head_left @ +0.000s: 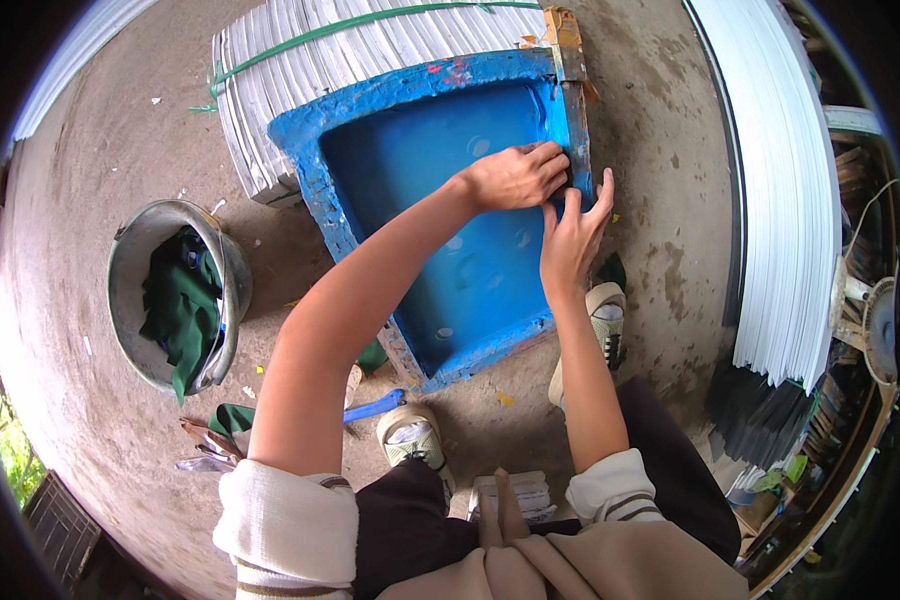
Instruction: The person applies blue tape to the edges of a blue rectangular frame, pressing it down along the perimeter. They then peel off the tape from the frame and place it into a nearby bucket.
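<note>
A blue, paint-crusted wooden frame [332,195] surrounds a smooth blue panel [410,190] dotted with pale round spots. Over the frame's right side, my left hand [518,178] is closed, its fingers curled down at the inner edge. What those fingers pinch, if anything, is hidden. Just below and beside it is my right hand [576,238], thumb and fingers stretched upward against the same side rail. Brown tape [565,45] wraps the frame's far right corner.
Behind the frame lies a stack of white sheets [370,40] bound with green strap. A grey bucket [135,300] holding dark green cloth [185,305] stands left. A blue-handled tool [375,406] lies near my shoe [410,435]. White sheets [780,200] are piled along the right.
</note>
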The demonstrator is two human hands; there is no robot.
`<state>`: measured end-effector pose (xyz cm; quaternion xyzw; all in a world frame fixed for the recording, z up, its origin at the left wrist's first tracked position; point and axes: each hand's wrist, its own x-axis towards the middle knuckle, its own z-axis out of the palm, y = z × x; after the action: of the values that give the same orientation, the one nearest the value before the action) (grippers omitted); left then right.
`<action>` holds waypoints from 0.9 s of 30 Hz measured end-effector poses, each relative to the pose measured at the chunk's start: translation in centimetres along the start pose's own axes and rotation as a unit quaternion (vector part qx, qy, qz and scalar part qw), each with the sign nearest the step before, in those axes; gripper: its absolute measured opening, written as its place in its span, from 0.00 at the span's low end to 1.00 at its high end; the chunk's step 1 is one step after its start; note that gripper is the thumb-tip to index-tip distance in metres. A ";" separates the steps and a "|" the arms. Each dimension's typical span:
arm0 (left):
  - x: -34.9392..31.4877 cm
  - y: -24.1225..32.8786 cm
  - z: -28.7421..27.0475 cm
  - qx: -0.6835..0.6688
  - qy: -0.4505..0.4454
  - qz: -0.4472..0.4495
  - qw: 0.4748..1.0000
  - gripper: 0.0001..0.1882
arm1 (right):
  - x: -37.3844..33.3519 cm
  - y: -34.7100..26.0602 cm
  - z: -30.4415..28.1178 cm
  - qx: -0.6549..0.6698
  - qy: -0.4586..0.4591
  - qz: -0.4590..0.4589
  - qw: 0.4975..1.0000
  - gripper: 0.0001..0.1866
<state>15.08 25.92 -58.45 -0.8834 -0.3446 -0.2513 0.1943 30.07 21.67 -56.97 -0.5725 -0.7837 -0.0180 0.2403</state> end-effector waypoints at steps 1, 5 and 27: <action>-0.1 0.0 0.1 -0.002 0.001 -0.004 1.000 0.08 | 0.1 -0.3 0.0 0.011 -0.002 0.014 1.000 0.12; 0.3 0.3 0.1 0.004 -0.006 -0.017 1.000 0.07 | 0.6 -0.4 0.4 0.009 -0.005 0.064 0.998 0.11; 0.4 -0.7 0.0 -0.074 -0.013 0.017 0.997 0.10 | 0.2 0.2 -0.1 0.024 -0.004 0.011 1.000 0.12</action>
<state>14.80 26.64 -58.12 -0.9043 -0.3128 -0.2609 0.1281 30.28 21.85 -56.84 -0.5749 -0.7786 0.0057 0.2513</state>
